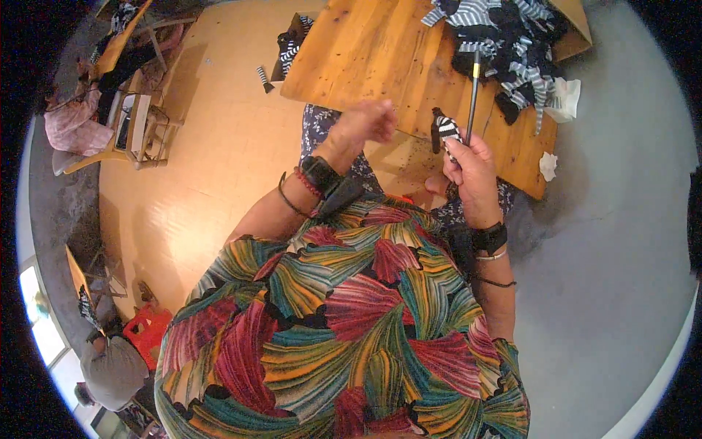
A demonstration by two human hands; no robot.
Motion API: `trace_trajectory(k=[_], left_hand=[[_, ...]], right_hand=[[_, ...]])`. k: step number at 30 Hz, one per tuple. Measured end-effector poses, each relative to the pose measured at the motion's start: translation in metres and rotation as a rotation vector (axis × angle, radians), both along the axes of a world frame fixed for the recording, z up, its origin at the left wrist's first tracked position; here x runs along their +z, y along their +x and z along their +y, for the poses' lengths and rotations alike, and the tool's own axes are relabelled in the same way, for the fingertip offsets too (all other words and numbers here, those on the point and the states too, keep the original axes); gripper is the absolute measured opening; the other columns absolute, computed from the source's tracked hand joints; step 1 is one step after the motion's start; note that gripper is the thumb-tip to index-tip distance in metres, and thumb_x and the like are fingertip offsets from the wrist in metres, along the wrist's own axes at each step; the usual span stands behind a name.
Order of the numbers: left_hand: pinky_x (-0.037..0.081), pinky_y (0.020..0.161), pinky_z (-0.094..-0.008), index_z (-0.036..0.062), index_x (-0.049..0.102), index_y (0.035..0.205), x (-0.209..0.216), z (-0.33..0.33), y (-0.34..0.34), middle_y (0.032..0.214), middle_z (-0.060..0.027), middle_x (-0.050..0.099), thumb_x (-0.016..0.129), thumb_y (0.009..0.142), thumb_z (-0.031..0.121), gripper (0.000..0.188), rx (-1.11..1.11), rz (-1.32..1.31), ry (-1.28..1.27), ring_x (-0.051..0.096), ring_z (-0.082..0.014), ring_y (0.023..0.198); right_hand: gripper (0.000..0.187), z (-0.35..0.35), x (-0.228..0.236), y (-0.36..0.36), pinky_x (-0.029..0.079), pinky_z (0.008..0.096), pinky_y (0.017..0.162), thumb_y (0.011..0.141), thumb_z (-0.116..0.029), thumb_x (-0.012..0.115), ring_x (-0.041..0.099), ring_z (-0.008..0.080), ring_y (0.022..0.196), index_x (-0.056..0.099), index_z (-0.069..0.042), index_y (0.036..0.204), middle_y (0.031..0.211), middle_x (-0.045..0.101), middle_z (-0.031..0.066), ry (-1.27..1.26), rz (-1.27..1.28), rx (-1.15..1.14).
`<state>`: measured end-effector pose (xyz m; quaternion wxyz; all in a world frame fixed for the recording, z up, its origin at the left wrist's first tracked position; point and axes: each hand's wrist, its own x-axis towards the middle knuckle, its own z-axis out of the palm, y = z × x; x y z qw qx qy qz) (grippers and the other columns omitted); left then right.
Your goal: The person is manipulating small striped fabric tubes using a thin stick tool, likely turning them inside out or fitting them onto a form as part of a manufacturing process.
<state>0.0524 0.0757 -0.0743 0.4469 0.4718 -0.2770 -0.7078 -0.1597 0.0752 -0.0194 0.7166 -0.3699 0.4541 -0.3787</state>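
My right hand (472,172) is closed around a small black-and-white striped knit piece (448,132), whose black end sticks out past the fingers. A thin black rod (472,99) with a yellow band also rises from this hand, its far end by the pile of striped knitwear. My left hand (369,121) is raised to the left of it, over the near edge of the wooden table (365,55). Its fingers are curled in and slightly blurred; whether they hold anything is hidden. The two hands are apart.
Black and grey-white striped knitwear (512,51) is heaped at the table's far right, beside a cardboard box (574,29). White paper (564,99) lies nearby. A box of knitwear (289,51) stands on the floor at left. Other people (77,124) sit farther left, near a red stool (146,333).
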Motion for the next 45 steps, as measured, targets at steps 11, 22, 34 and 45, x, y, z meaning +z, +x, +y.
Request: trace_trajectory(k=[11,22,34,45], left_hand=[[0.047,0.071,-0.0438,0.0037,0.051,0.091,-0.027,-0.021,-0.047,0.083,-0.0117,0.058,0.05,0.085,0.023,0.021,0.2,0.905,0.105,0.057,-0.0278,0.077],[0.04,0.046,-0.0245,0.009,0.047,0.074,0.004,-0.013,-0.016,0.061,0.0026,0.046,0.054,0.081,0.009,0.01,0.485,0.423,0.112,0.045,-0.0101,0.051],[0.037,0.047,-0.022,0.013,0.053,0.076,0.024,-0.059,0.155,0.06,0.0054,0.044,0.053,0.081,0.019,0.008,0.62,-0.133,-0.084,0.043,-0.0066,0.054],[0.038,0.048,-0.0254,0.0034,0.054,0.076,-0.028,-0.129,0.204,0.06,-0.0021,0.047,0.05,0.079,0.029,0.026,0.692,-0.445,-0.151,0.044,-0.0117,0.052]], right_hand=[[0.012,0.004,-0.016,0.019,0.035,0.0152,0.047,0.081,-0.012,0.055,0.044,0.002,0.055,0.056,-0.005,0.091,0.068,0.049,-0.0064,0.124,0.04,0.119],[0.013,0.004,-0.018,0.031,0.034,0.0181,0.043,0.081,-0.016,0.054,0.04,0.0037,0.046,0.056,-0.005,0.087,0.056,0.045,-0.0046,-0.01,0.278,0.446],[0.012,0.001,-0.046,-0.016,0.035,0.016,0.042,0.083,-0.013,0.052,0.047,0.0062,0.049,0.053,-0.003,0.09,0.057,0.048,-0.002,0.183,0.25,0.245],[0.009,0.004,-0.035,-0.014,0.026,0.0156,0.038,0.082,-0.016,0.054,0.04,0.0022,0.045,0.056,-0.007,0.085,0.058,0.049,-0.0044,0.161,0.244,0.119]])
